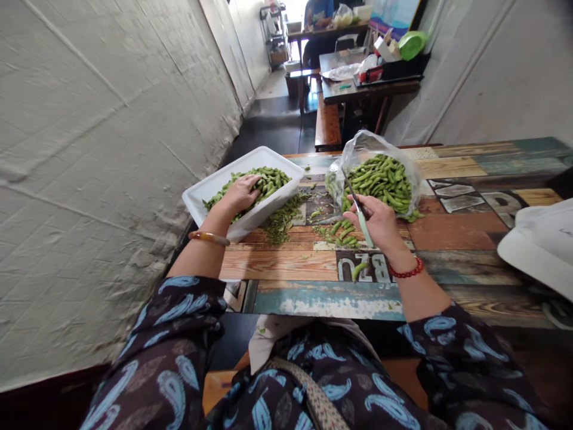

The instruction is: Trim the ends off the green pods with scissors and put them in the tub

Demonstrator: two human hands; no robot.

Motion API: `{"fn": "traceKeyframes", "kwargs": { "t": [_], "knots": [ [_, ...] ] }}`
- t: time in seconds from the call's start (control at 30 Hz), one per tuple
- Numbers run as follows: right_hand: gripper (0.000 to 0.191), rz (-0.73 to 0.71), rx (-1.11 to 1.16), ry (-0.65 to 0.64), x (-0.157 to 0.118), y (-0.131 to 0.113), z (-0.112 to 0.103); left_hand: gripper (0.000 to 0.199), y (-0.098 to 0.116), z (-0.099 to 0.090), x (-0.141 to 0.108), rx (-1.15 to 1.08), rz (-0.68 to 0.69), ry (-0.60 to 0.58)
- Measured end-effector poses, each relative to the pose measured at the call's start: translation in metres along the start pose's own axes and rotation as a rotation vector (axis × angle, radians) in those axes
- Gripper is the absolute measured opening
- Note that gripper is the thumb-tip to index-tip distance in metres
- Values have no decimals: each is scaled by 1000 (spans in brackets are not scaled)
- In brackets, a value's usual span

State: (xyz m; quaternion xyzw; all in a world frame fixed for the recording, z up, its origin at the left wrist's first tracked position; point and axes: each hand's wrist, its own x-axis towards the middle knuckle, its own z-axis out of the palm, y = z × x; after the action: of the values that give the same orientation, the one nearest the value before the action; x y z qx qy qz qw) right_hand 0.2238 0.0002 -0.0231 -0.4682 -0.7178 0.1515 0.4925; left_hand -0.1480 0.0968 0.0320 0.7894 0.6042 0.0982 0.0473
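Right, pod-trimming step, judging by the clippings: green soybean pods, likely edamame, being snipped and sorted on the wood-patterned table [286, 263]. Left hand [242, 192], centre-left of frame, is down in the white plastic tub [197, 197], touching the tub pods [275, 178]; fingers bent over them, undersides hidden, can't tell if any pod is pinched. Right hand [378, 221], right of centre, has fingers wrapped round the green-handled scissors [364, 230], by the look of it; metal end points to upper left, in front of the clear plastic bag [369, 140]. Can't tell whether the blades are parted.

Bag lies with its mouth open, packed with bag pods [380, 179]. Loose pods [344, 232] sit mid-frame, just below the bag; a lone pod [358, 272] is lower, on the table lettering. Trimmings pile [282, 224] is against the tub's right side.

Reckon trimming's partway: bag pods look like uncut stock, tub pods like the finished lot. Next move seems to call for the left hand leaving the tub and picking up an untrimmed pod, tip exposed, with the blades brought to it clear of the fingertips.
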Motion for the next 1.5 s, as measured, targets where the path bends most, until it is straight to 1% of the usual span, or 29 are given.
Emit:
{"fn": "traceKeyframes", "kwargs": {
  "t": [0.07, 0.1, 0.13, 0.17, 0.2, 0.27, 0.3, 0.33, 0.37, 0.43, 0.5, 0.57, 0.63, 0.7, 0.77, 0.83, 0.87, 0.93, 1.0, 1.07, 1.13, 1.23, 1.33, 1.4, 1.5],
  "knots": [
    [39, 2, -3, 6, 1, 1, -1, 54, 3, -3, 5, 94, -86, -16],
    [38, 2, -6, 8, 1, 1, -1, 53, 7, -6, 6, 130, -121, -4],
    [38, 3, -4, 5, 2, 0, -2, 52, 13, -8, 5, 147, -139, 25],
    [38, 7, -4, 6, 2, 0, -3, 50, 21, -10, 4, 141, -129, 71],
    [38, 14, -6, 1, 3, -1, -3, 47, 31, -11, 2, 110, -88, 136],
    [35, 20, 6, 7, 5, -2, -4, 39, 57, -9, -2, 0, 43, 251],
    [35, 21, 15, 12, 5, -2, -5, 34, 73, -6, -5, -65, 98, 285],
    [34, 22, 24, 19, 6, -1, -5, 30, 89, 0, -8, -126, 148, 290],
    [34, 22, 30, 24, 6, -1, -5, 27, 105, 7, -11, -174, 191, 266],
    [34, 25, 28, 30, 6, 0, -5, 23, 136, 27, -16, -237, 273, 166],
    [34, 31, 12, 22, 6, 0, -5, 19, 161, 49, -21, -235, 312, 77],
    [34, 31, -3, 13, 6, -1, -6, 15, 179, 69, -24, -217, 293, 15],
    [36, 25, -4, 6, 6, -3, -6, 12, 190, 84, -27, -196, 251, -23],
    [37, 19, 6, 3, 6, -5, -7, 11, 196, 93, -29, -209, 243, -37],
    [38, 16, 18, 4, 7, -6, -8, 8, 196, 96, -32, -275, 275, -38],
    [38, 21, 27, 16, 7, -6, -9, 8, 192, 96, -36, -407, 292, -35],
    [37, 26, 30, 21, 7, -6, -9, 10, 189, 95, -39, -500, 269, -33],
    [36, 34, 29, 26, 7, -7, -9, 13, 182, 91, -43, -741, 163, -39],
    [35, 33, 27, 21, 7, -9, -9, 18, 174, 85, -48, -1029, 35, -64],
    [35, 26, 32, 12, 6, -11, -8, 27, 170, 79, -52, -1297, -64, -92],
    [36, 25, 41, -3, 6, -12, -8, 36, 167, 73, -54, -1474, -136, -113],
    [36, 34, 37, -42, 4, -12, -8, 38, 168, 67, -56, -1586, -167, -144],
    [37, 31, 22, -70, 3, -10, -7, 31, 168, 65, -55, -1636, -104, -163],
    [38, 21, 18, -88, 3, -9, -6, 27, 166, 65, -55, -1667, -64, -153],
    [40, 4, -2, -132, 2, -8, -6, 25, 163, 66, -56, -1756, -74, -153]
  ]
}}
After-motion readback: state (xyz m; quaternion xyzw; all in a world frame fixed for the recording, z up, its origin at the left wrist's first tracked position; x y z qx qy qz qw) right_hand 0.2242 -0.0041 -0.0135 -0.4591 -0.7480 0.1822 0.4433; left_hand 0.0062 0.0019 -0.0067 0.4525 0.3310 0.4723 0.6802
